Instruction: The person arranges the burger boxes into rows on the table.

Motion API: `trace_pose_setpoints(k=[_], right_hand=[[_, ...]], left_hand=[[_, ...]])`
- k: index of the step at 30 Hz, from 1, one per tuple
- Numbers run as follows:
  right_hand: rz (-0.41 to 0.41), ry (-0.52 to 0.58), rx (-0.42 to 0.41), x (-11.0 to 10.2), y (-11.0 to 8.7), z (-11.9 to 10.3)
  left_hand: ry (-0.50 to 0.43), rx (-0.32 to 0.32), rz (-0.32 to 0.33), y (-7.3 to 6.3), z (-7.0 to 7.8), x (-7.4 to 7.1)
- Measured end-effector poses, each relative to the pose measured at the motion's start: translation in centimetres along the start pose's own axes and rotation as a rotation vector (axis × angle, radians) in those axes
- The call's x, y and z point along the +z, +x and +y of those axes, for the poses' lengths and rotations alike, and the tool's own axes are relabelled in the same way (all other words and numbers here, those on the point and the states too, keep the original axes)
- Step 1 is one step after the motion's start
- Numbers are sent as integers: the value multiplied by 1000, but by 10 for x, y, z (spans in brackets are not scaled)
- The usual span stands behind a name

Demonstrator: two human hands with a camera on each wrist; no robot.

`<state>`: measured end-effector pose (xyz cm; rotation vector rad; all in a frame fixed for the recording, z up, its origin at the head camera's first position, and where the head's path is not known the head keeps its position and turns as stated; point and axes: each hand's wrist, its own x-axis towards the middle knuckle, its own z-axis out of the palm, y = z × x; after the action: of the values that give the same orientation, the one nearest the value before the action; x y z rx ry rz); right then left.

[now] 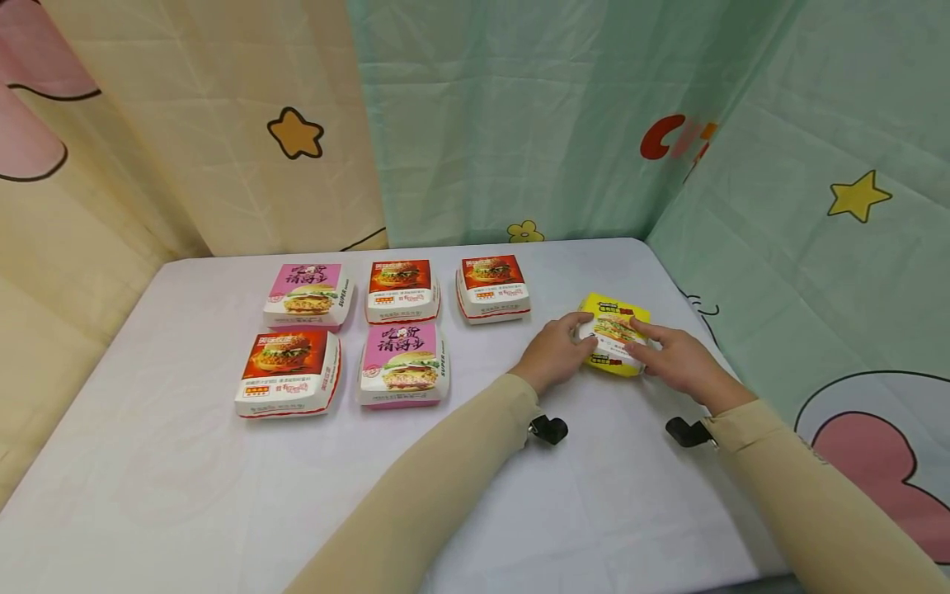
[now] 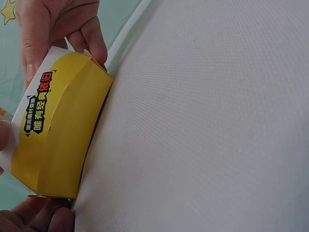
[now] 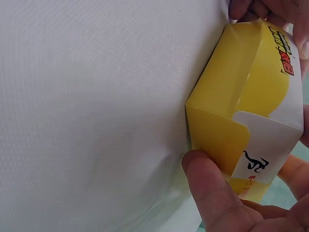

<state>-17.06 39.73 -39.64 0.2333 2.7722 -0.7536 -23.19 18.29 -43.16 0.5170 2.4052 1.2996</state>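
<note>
A yellow and white burger box (image 1: 612,334) sits on the right part of the table, its printed lid facing up. My left hand (image 1: 552,351) grips its left side, and my right hand (image 1: 679,363) holds the opposite side. Seen from the left wrist, the yellow box (image 2: 67,121) stays closed, with fingers of the left hand (image 2: 41,215) at its near end. From the right wrist, a digit of my right hand (image 3: 217,198) presses low against the side flap, where the base meets the table.
To the left stand two pink-topped burger boxes (image 1: 308,293) (image 1: 403,363) and three red-topped ones (image 1: 289,371) (image 1: 402,290) (image 1: 493,287), in two rows on the white table (image 1: 223,503). Printed curtains (image 1: 497,124) hang behind and to the right.
</note>
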Motion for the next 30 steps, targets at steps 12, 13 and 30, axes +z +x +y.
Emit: trace_pose_setpoints(k=[12, 13, 30], right_hand=[[-5, 5, -10, 0, -1, -2], [-7, 7, -12, 0, -1, -1], [-47, 51, -49, 3, -5, -5]], left_hand=[[-7, -14, 3, -3, 0, -1], [-4, -15, 5, -4, 1, -1], [49, -43, 15, -24, -2, -5]])
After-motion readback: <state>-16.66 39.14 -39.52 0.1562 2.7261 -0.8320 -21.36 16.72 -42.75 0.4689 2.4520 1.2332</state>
